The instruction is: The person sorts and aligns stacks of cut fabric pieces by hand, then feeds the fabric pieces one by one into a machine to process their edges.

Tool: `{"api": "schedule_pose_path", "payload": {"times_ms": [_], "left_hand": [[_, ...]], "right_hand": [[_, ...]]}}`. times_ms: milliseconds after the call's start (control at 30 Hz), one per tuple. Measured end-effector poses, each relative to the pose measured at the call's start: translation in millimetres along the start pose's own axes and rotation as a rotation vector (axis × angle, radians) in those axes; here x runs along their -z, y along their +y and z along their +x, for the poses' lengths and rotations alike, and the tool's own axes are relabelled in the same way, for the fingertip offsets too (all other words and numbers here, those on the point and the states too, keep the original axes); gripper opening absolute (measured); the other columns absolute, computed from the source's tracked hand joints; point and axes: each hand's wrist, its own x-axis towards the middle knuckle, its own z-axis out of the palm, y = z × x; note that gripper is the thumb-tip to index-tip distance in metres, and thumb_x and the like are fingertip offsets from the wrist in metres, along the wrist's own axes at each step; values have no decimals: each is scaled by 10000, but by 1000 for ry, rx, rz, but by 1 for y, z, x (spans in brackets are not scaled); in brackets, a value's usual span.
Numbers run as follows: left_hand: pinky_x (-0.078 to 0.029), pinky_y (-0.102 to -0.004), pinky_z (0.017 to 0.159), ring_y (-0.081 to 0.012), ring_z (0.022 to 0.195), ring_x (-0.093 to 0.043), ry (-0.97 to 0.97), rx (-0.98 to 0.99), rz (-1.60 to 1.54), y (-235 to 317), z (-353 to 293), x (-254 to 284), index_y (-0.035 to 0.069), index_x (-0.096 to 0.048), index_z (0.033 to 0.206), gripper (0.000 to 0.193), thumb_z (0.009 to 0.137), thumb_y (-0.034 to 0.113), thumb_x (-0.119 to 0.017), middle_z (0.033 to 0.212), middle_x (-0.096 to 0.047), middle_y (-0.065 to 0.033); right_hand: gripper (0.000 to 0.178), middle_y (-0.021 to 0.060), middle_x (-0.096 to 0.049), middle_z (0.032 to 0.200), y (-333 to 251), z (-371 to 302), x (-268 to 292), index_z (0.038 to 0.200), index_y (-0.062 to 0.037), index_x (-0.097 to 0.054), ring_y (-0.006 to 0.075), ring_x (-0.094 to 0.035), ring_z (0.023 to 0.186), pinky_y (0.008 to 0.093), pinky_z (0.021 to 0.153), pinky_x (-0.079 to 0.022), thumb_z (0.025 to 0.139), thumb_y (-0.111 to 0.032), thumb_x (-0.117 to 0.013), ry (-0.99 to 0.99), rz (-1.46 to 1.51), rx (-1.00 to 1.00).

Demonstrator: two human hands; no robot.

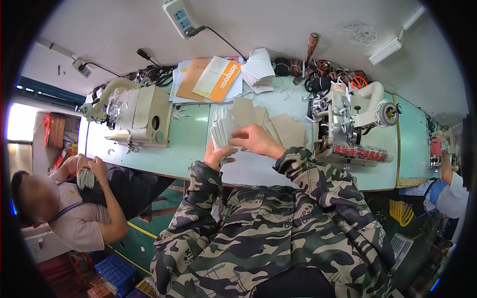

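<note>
We looked down on a pale green worktable (189, 144) from above the person's head, their camouflage sleeves rising from the near edge. The left hand (214, 155) was closed around the lower end of a stack of white paper pieces (222, 130), held upright just above the table's middle; its fingers were mostly hidden behind the stack. The right hand (254, 140) touched the stack's right side with fingers curled, and we could not tell whether it pinched a single sheet. Just beyond lay tan cardboard pieces (278, 126), partly covered by the hands. A cream sewing machine (136, 115) stood to the left, another sewing machine (353, 121) to the right, its base cluttered and hard to read. At far left a co-worker's hands (87, 166) held a small bundle, blurred by the lens rim. An orange notebook (223, 79) lay at the far edge.
</note>
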Motion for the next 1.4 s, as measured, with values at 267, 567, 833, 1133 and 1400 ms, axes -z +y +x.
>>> {"api": "schedule_pose_path", "payload": {"times_ms": [267,567,833,1133,1400], "left_hand": [[-550,-352,696,-202,942,-618,-16,-28,235,16,8,-26,52,-474,1281,595,742,247,-633,1077,-602,-84],[-530,-336,689,-177,914,-590,77,-48,218,17,-8,-17,91,-382,1333,682,733,188,-691,1094,-573,-62],[-531,-276,604,-146,890,-584,173,-107,248,17,-14,-13,91,-339,1385,735,739,150,-684,1092,-561,-62],[-601,-500,700,-325,1003,-632,55,-141,-306,11,-25,49,23,-466,1296,559,762,156,-563,1121,-599,-161],[-557,-556,789,-369,1082,-607,-114,-27,-243,0,-14,67,55,-440,1355,614,795,272,-566,1221,-593,-172]], "right_hand": [[343,100,-690,1019,-12,-14,24,1114,27,-666,156,-660,859,287,723,-570,859,-200,-700,-42,26,-84],[319,74,-688,1007,-18,-8,11,1112,0,-677,150,-647,879,299,716,-576,867,-204,-688,-116,34,-90],[233,106,-696,788,-10,9,-9,949,30,-703,162,-651,687,292,632,-547,823,-158,-647,-46,64,-58],[153,39,-621,699,29,-12,20,908,46,-626,108,-606,653,257,590,-498,838,-64,-545,91,-72,95],[684,267,-543,1199,37,-71,78,1317,24,-416,388,-520,1149,442,968,-417,765,-232,-729,593,-1029,-128]]}}
